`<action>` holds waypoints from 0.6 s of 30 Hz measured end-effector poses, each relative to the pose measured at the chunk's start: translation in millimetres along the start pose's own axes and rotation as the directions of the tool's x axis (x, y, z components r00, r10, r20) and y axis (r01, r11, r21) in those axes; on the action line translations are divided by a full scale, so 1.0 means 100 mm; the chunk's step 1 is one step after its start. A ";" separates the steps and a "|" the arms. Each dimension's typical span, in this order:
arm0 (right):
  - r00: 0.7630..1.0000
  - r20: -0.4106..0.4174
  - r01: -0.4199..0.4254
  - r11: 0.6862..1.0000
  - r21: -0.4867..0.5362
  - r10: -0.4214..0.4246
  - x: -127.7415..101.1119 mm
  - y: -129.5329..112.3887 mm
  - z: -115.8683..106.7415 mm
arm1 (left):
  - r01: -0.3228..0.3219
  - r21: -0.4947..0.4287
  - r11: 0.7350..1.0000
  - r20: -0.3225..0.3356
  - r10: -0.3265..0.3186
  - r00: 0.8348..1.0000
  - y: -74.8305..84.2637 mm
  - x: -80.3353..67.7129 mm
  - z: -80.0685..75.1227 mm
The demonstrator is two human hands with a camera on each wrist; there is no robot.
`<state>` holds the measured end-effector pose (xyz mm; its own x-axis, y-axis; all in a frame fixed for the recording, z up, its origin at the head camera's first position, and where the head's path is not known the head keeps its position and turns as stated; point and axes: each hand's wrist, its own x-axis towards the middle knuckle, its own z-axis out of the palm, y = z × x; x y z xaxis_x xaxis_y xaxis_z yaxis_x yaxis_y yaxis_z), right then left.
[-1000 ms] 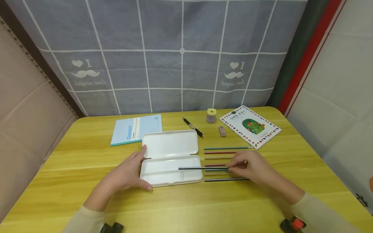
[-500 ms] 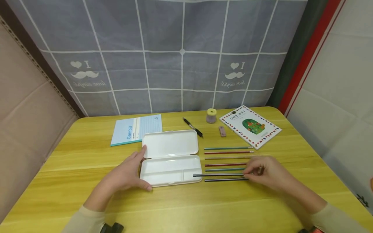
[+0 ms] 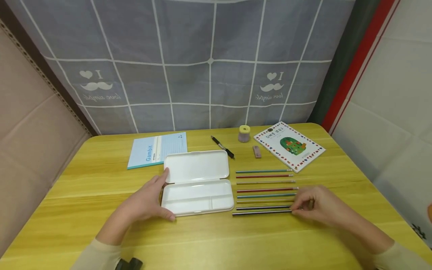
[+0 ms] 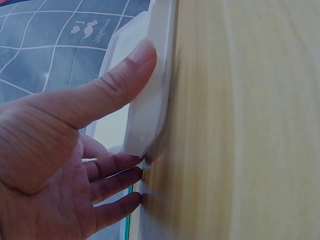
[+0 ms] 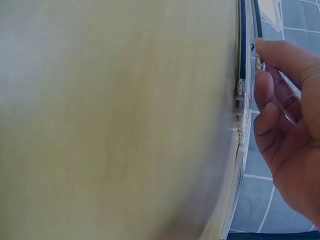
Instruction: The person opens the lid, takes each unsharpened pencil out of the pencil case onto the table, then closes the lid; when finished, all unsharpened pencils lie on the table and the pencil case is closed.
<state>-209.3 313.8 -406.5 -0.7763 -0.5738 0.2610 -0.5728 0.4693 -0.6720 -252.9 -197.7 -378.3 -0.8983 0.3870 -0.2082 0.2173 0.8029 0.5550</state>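
A white pencil case (image 3: 196, 167) lies open and its tray holds nothing. My left hand (image 3: 144, 200) rests at the case's left end, fingers extended. In the left wrist view its thumb lies along the case's front wall (image 4: 150, 107), and the other fingertips are by the end corner and the tabletop. Just right of the case, my right hand (image 3: 318, 204) pinches a black pencil (image 3: 260, 213) near its end between thumb and fingers. The right wrist view shows this pencil (image 5: 257, 22) raised off the table. Behind it lie several pencils (image 3: 266, 190) in a row, green, red, tan and black.
Behind the case lie a blue notebook (image 3: 158, 150) and a black pen (image 3: 222, 147). Farther right are a small yellow-lidded container (image 3: 244, 134), a pinkish eraser (image 3: 257, 152) and a white booklet (image 3: 290, 146). A grey checked cloth (image 3: 189, 82) hangs behind the table (image 3: 209, 240).
My right hand has moved right and towards me with the black pencil, from over the case tray to the near side of the pencil row. The left hand stays put.
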 end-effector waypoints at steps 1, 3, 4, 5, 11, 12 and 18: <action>1.000 0.005 0.002 1.000 -0.003 -0.002 -0.01 0.00 0.00 | 0.000 0.001 1.000 0.000 0.000 1.000 0.00 0.00 0.00; 1.000 0.013 0.011 1.000 -0.026 -0.011 -0.02 0.01 0.00 | 0.002 0.002 1.000 0.001 -0.002 1.000 0.00 0.00 0.00; 1.000 0.019 0.011 0.999 -0.039 -0.011 -0.02 0.02 0.00 | 0.004 0.003 1.000 0.001 -0.004 1.000 0.00 0.00 0.00; 1.000 0.023 0.015 0.999 -0.052 -0.014 -0.03 0.02 0.00 | 0.005 0.003 1.000 0.002 -0.005 1.000 0.00 0.00 0.00; 0.998 0.056 -0.004 0.988 -0.155 0.013 -0.03 0.01 -0.01 | 0.012 0.011 1.000 0.004 -0.012 1.000 -0.01 0.00 0.01; 0.998 0.058 -0.009 0.985 -0.175 0.019 -0.03 0.00 -0.01 | 0.012 0.012 1.000 0.003 -0.012 1.000 -0.01 0.00 0.01; 0.997 0.064 -0.028 0.967 -0.253 0.045 -0.02 -0.03 -0.01 | 0.007 0.010 1.000 -0.001 -0.007 1.000 -0.01 0.01 0.02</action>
<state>-206.4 314.3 -404.5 -0.7830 -0.5937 0.1856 -0.5991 0.6395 -0.4817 -253.2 -197.7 -380.4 -0.9001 0.3812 -0.2110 0.2154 0.8102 0.5452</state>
